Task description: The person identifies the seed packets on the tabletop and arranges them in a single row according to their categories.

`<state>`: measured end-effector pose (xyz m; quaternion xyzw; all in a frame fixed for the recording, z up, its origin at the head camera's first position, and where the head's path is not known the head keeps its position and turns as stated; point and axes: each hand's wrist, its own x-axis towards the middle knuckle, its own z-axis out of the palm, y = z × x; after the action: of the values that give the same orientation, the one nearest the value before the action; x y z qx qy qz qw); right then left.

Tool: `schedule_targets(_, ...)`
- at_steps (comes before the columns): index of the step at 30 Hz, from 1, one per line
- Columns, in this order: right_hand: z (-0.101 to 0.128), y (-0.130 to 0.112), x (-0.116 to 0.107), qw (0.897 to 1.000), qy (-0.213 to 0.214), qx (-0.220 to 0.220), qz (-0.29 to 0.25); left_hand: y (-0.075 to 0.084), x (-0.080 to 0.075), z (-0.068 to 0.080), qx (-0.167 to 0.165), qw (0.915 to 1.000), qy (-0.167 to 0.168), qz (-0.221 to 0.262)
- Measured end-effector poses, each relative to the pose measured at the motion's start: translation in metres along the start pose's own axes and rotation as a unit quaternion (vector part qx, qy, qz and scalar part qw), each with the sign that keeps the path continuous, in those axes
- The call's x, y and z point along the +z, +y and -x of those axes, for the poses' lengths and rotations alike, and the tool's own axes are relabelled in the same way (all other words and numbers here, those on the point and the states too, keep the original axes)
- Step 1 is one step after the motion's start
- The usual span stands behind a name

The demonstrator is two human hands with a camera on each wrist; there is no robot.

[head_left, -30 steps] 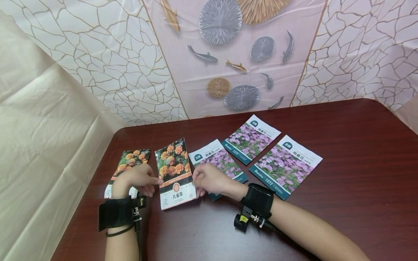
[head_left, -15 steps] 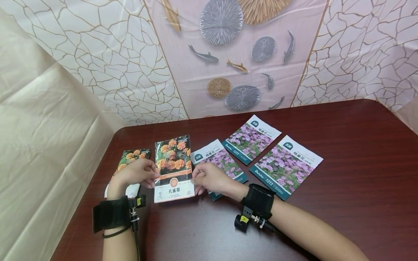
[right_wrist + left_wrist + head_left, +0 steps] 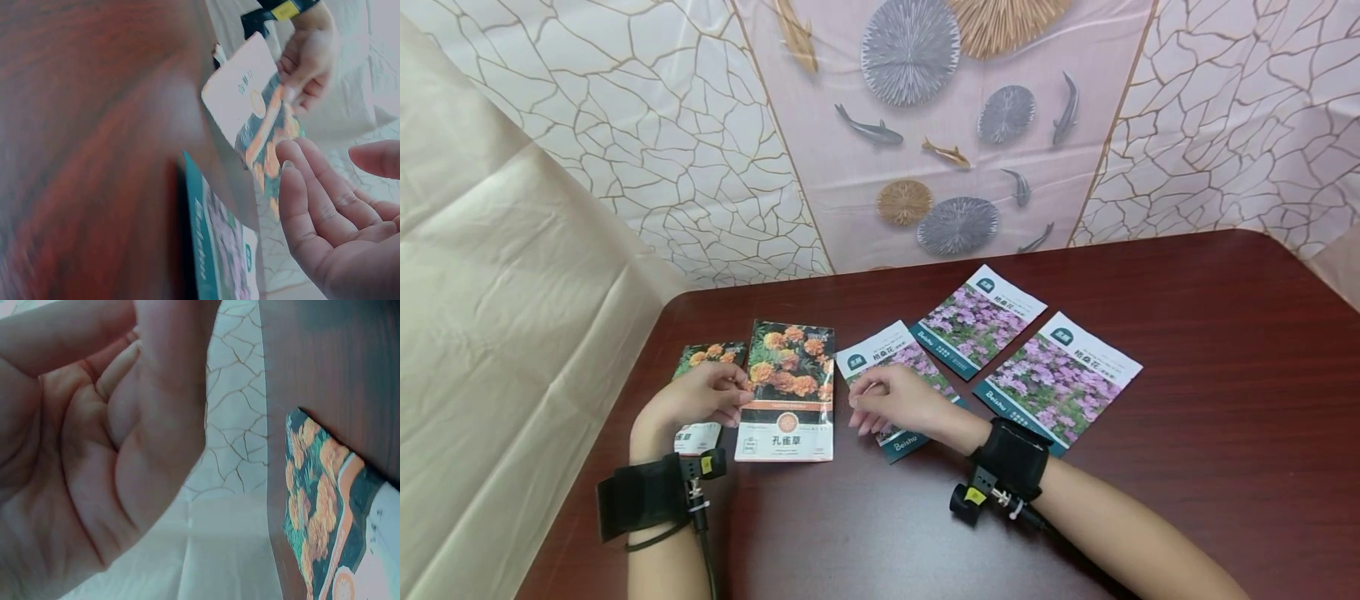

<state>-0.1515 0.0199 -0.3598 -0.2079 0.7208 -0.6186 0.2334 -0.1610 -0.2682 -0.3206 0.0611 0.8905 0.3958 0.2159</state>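
My left hand (image 3: 703,398) pinches the left edge of a seed packet (image 3: 786,429) with orange flowers and a white lower part. In the right wrist view, its thumb lies over the front of that packet (image 3: 237,90). A second orange-flowered packet (image 3: 700,437) lies partly hidden beneath my left hand. My right hand (image 3: 906,404) is apart from the held packet, fingers loosely bent with nothing between them. It hovers over a purple-flowered seed packet (image 3: 906,443), covering its middle. The left wrist view shows the palm (image 3: 69,469) and an orange-flowered packet (image 3: 319,500) at the right.
Two more purple-flowered packets lie farther right, one toward the back (image 3: 981,317) and one nearer (image 3: 1063,379). All are on a dark red wooden table (image 3: 1210,400). A patterned cloth (image 3: 955,167) hangs behind it, and a pale cloth (image 3: 512,292) at the left.
The orange-flowered packet has shifted left and straightened from its tilt, moving with my left hand. My right hand has let go of its right edge and drawn slightly away to the right.
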Motion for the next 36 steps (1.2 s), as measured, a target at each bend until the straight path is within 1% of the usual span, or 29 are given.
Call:
schedule_targets(5,0.004,-0.005,-0.014,1.0,0.006,-0.009,-0.004,-0.005,-0.003,0.0,-0.02,0.9993,0.029,-0.013)
schedule_targets(8,0.007,-0.007,-0.023,1.0,0.014,-0.018,-0.007,-0.006,-0.002,0.0,-0.038,0.9976,0.049,-0.032)
schedule_targets(13,0.014,-0.013,-0.04,0.999,0.023,-0.035,0.008,-0.008,-0.001,-0.001,-0.078,0.9895,0.097,-0.074)
schedule_targets(17,0.022,-0.018,-0.055,0.998,0.035,-0.044,0.035,-0.012,0.001,-0.004,-0.096,0.9839,0.116,-0.096)
schedule_targets(23,0.034,-0.023,-0.08,0.995,0.061,-0.041,0.063,-0.016,0.003,-0.008,-0.104,0.9806,0.131,-0.102)
schedule_targets(25,0.038,-0.023,-0.089,0.994,0.07,-0.031,0.073,-0.016,0.003,-0.009,-0.109,0.9796,0.133,-0.104)
schedule_targets(30,0.046,-0.02,-0.108,0.991,0.088,-0.015,0.096,-0.016,0.003,-0.01,-0.12,0.9771,0.134,-0.114)
schedule_targets(36,0.054,-0.017,-0.124,0.989,0.095,-0.015,0.114,-0.015,0.005,-0.013,-0.13,0.9753,0.13,-0.123)
